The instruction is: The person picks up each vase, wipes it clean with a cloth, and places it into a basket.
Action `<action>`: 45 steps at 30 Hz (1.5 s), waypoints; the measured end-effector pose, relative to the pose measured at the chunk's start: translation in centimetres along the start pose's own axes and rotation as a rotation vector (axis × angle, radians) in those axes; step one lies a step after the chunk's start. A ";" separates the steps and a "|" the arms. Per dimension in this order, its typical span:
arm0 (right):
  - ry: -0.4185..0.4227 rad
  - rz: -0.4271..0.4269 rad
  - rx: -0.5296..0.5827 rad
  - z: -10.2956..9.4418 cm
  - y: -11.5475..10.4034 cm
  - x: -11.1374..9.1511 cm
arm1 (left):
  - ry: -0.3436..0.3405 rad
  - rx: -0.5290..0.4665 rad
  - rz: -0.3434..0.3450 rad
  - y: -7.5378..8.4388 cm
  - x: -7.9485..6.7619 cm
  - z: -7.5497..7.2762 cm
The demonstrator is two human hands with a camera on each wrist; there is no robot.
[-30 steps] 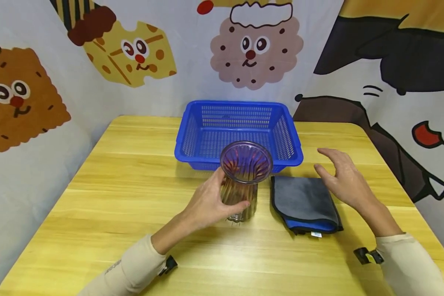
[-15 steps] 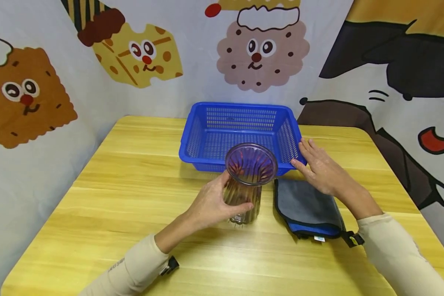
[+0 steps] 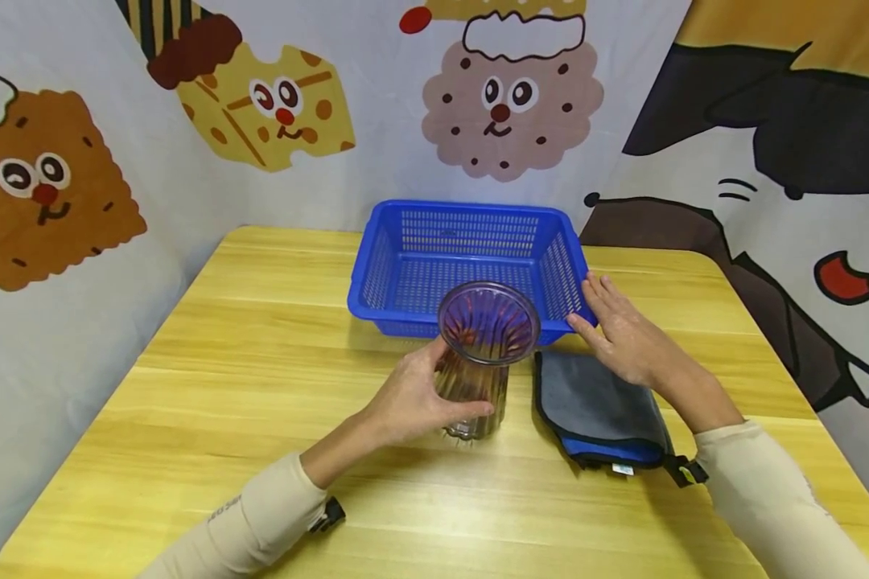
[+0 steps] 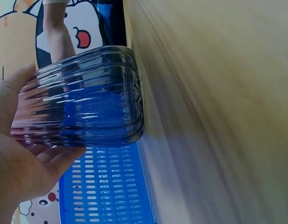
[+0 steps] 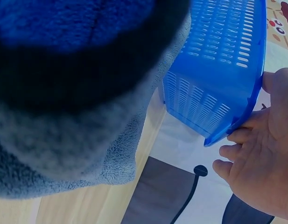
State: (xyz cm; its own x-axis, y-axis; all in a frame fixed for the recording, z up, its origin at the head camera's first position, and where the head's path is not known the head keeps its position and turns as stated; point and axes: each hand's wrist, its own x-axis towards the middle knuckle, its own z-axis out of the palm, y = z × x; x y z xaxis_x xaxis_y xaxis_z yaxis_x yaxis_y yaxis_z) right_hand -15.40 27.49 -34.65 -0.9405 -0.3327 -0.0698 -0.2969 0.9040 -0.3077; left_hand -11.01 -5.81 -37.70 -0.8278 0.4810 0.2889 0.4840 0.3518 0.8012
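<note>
My left hand (image 3: 409,396) grips a ribbed, purple-tinted glass vase (image 3: 471,390), thumb across the near side and fingers behind it. The vase is mouth up, in front of a blue plastic basket (image 3: 398,328). In the left wrist view, the base of the glass vase (image 4: 101,102) is close to the table; whether it touches is hard to tell. At the basket's right front corner, my right hand (image 3: 626,338) touches the rim with extended fingers. The right wrist view has its fingers (image 5: 239,135) against the basket's rim (image 5: 256,100).
A folded grey and blue cloth (image 3: 594,402) with black edging lies right of the vase, partly under my right forearm. The wooden table (image 3: 261,338) meets a cartoon-printed curtain (image 3: 376,161) behind and at both sides.
My right hand has moved left from beyond the cloth to the basket's right rim, where it stays over the last half second. The left hand keeps hold of the vase, nearly still.
</note>
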 end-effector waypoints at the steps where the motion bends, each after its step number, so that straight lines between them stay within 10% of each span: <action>1: 0.000 0.002 0.002 0.0 0.0 0.0 | 0.003 -0.007 -0.001 0.0 0.0 -0.1; 13: 0.021 0.016 0.011 0.5 0.0 0.1 | 0.057 0.007 -0.051 -1.4 -0.8 -2.8; 33: 0.048 0.018 -0.018 0.6 0.5 -0.3 | 0.030 0.456 -0.014 0.0 -0.5 -8.7; 45: 0.039 0.009 -0.015 0.5 0.4 0.0 | -0.107 0.642 0.018 1.8 0.6 -10.7</action>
State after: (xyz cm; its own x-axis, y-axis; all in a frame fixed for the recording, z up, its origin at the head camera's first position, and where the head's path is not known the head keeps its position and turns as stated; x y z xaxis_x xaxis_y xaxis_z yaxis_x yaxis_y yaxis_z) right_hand -15.40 27.71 -35.28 -0.9489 -0.3137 -0.0350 -0.2903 0.9109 -0.2933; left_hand -13.69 -13.48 -30.44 -0.8013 0.5567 0.2190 0.5980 0.7371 0.3147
